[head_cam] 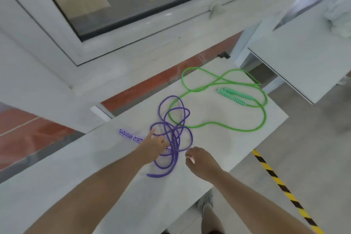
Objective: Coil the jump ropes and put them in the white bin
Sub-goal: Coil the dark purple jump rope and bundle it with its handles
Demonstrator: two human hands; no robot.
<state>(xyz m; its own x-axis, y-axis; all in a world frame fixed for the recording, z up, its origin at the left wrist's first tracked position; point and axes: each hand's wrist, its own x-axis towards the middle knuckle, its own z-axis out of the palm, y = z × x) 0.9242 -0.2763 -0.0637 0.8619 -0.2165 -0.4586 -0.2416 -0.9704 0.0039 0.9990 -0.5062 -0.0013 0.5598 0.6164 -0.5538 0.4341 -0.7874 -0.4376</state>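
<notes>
A purple jump rope (171, 129) lies in loose tangled loops on the grey table (218, 144). Its patterned purple handle (131, 136) sticks out to the left. My left hand (153, 146) rests over the handle, fingers curled around it, index finger pointing out. My right hand (199, 159) pinches the purple cord at the tangle's right side. A green jump rope (224, 119) sprawls in wide loops farther back, overlapping the purple one, its two green handles (234, 95) side by side. No white bin is in view.
A second grey table (303, 59) stands at the right with crumpled cloth (340, 19) on it. A window frame (133, 30) runs behind. Yellow-black floor tape (281, 186) lies to the right of the table. My legs show below the table edge.
</notes>
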